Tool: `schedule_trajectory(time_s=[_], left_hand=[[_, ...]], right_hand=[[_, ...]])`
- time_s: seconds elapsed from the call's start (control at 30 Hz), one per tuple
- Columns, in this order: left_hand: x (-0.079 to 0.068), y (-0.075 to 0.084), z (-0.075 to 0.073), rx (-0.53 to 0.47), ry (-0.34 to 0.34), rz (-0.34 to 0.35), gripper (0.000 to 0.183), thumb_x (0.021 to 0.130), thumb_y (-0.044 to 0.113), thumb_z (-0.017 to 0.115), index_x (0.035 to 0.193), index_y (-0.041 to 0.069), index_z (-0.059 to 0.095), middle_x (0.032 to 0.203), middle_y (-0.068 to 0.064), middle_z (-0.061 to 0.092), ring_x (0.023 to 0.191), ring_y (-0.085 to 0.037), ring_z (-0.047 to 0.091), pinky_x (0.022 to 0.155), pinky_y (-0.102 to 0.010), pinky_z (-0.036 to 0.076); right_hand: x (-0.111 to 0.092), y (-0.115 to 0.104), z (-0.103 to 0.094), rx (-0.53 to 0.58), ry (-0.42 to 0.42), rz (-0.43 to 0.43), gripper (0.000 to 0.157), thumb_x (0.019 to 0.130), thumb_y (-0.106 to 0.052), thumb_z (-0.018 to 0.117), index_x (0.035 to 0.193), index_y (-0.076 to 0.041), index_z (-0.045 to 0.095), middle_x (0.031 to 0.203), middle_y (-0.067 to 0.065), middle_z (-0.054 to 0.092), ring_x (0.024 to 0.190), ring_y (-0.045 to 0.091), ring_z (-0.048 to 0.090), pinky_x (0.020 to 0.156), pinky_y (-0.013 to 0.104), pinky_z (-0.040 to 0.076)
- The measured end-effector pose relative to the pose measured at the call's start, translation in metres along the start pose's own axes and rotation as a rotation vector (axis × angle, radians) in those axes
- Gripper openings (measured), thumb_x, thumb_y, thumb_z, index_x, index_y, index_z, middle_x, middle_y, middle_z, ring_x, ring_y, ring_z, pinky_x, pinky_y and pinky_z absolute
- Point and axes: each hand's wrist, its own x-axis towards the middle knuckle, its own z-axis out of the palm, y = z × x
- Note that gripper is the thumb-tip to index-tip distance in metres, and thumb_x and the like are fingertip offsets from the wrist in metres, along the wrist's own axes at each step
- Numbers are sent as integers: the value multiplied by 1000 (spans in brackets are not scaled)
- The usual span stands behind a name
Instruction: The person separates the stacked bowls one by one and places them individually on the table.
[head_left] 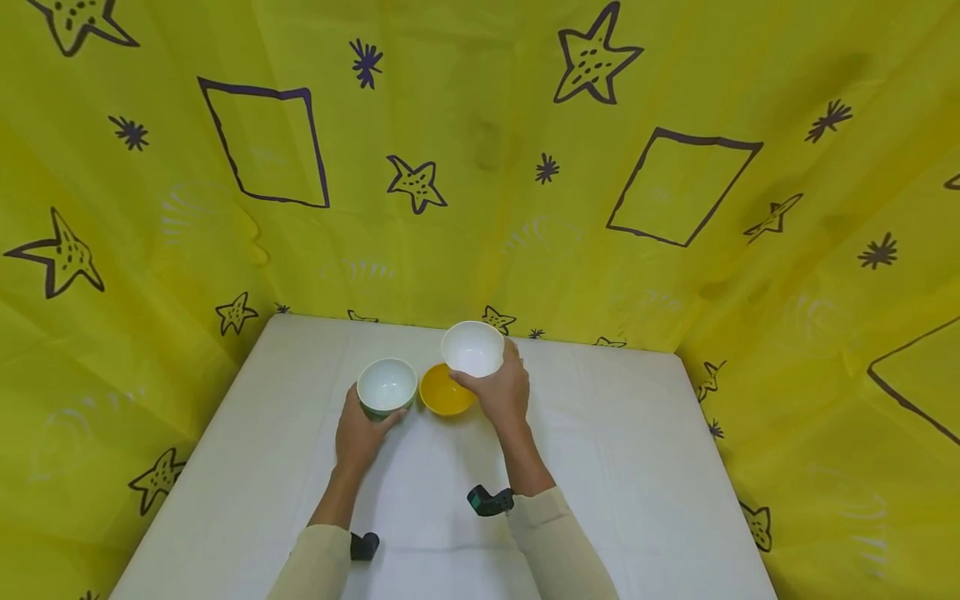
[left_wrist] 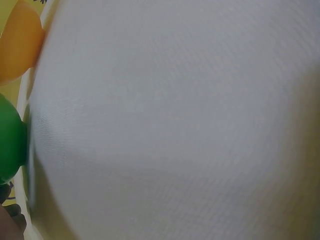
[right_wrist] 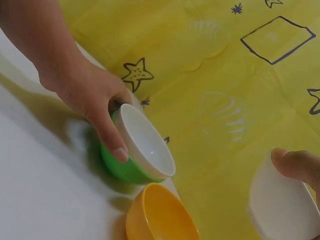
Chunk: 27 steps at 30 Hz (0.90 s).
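On the far part of the table, my left hand (head_left: 362, 429) grips the side of a green bowl (right_wrist: 122, 170). A white bowl (right_wrist: 145, 140) appears nested inside it, its rim above the green one. My right hand (head_left: 501, 387) holds another white bowl (head_left: 472, 348) by its side, thumb near the rim, raised above the table. Between the hands sits a yellow bowl (head_left: 444, 393), close beside the green one and partly covered by the raised bowl in the head view. In the left wrist view the green bowl's base (left_wrist: 22, 145) meets the table, and only some fingers show.
A white cloth covers the table (head_left: 637, 467). Yellow curtains (head_left: 465, 242) with dark stars and rectangles hang behind it and along both sides. Black wrist cameras (head_left: 489, 502) are strapped to both forearms.
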Motion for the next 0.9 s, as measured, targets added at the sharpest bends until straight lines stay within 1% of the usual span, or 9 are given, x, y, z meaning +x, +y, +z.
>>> schedule_trajectory(time_s=[0.17,0.4,0.67,0.9], left_hand=[[0,2,-1,-2,-11,-4,106,79,31,94,158,-3,32,155,-27,46,143,-45,45,118,-59,36],[-1,7,-5,-1,-36,-20,106,81,31,94,159,-2,31,156,-26,45,144,-43,44,119,-57,36],[-2,7,-4,1,-4,10,104,80,29,94,157,-4,33,154,-27,46,142,-45,45,117,-59,37],[-2,8,-3,8,-22,-17,105,81,29,94,159,-3,31,157,-27,44,144,-44,43,119,-57,34]], right_hand=[[0,6,-2,9,18,9,103,68,-42,100,151,-8,49,138,18,62,119,43,59,97,59,54],[-1,16,-5,29,40,34,104,67,-39,101,151,-7,49,140,19,61,121,44,58,98,59,53],[-1,25,-5,39,62,41,104,66,-37,101,151,-5,50,141,20,60,121,44,58,99,60,52],[-1,30,-5,40,77,65,105,68,-35,101,152,-3,47,145,21,58,125,44,56,103,61,49]])
